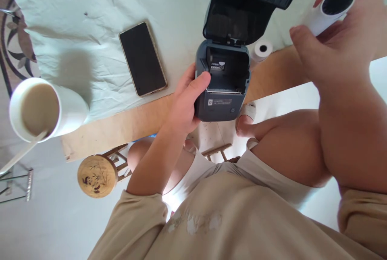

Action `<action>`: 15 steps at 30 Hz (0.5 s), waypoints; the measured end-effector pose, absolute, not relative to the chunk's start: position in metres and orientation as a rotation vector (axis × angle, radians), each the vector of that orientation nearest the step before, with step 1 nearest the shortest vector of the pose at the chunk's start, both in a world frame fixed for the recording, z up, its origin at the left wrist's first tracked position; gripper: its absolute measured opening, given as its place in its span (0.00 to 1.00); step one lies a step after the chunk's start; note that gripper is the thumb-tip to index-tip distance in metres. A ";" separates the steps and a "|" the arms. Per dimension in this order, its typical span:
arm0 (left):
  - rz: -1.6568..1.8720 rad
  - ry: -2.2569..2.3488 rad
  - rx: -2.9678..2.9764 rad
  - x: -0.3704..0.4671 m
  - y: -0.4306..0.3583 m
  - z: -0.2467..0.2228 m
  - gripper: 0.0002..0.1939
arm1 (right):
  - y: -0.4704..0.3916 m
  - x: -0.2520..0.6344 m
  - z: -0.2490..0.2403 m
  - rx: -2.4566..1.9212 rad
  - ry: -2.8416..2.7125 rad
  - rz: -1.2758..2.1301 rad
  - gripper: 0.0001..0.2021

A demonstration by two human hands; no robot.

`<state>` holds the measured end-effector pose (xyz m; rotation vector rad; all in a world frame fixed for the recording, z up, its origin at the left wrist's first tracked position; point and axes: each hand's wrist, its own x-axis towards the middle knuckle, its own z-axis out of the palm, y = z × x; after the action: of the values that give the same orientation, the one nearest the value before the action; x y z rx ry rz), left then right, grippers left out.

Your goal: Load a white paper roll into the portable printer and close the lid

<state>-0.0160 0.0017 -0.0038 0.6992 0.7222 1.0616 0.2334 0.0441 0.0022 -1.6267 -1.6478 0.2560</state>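
My left hand (189,94) grips the left side of a dark grey portable label printer (222,105), with the thumb on its front edge. The printer's lid (238,14) stands swung up and back, so the hollow paper bay shows, with a small printed sticker inside and no roll in it. Off to the right, my right hand (338,34) is closed around a white paper roll (317,18), its dark core end facing up. A second white paper roll (262,49) stands on the table just right of the printer, near the table's edge.
A phone (142,58) with a dark screen lies on the pale green cloth (99,6). At the left, a white mug (71,109) of milky brown drink has a spoon in it. The wooden table edge (145,121) runs across, with a round wooden stool (97,176) below.
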 end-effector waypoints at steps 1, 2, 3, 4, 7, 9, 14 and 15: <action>1.057 0.719 0.703 -0.016 0.002 -0.004 0.11 | 0.045 0.236 0.002 -1.734 -1.695 0.202 0.17; 1.055 0.721 0.706 -0.016 0.001 -0.004 0.11 | 0.047 0.238 0.002 -1.864 -1.710 0.196 0.20; 1.055 0.723 0.710 -0.017 0.001 -0.004 0.10 | 0.049 0.239 0.002 -1.984 -1.698 0.223 0.23; 1.059 0.729 0.711 -0.017 0.001 -0.004 0.10 | 0.050 0.241 0.002 -2.042 -1.699 0.253 0.26; 1.068 0.751 0.711 -0.016 0.002 -0.004 0.12 | 0.047 0.237 0.005 -1.689 -1.793 0.098 0.26; 1.062 0.769 0.716 -0.016 0.002 -0.004 0.13 | 0.038 0.227 0.010 -1.344 -1.848 0.012 0.24; 1.083 0.773 0.715 -0.015 0.001 -0.003 0.12 | 0.022 0.194 0.013 -1.359 -2.101 0.254 0.21; 1.092 0.770 0.711 -0.015 0.000 -0.002 0.11 | 0.022 0.189 0.011 -1.400 -2.139 0.269 0.21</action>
<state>-0.0148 0.0005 -0.0024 0.7106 0.7705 1.0924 0.1894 0.0220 0.0106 -1.3999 -2.1390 0.2689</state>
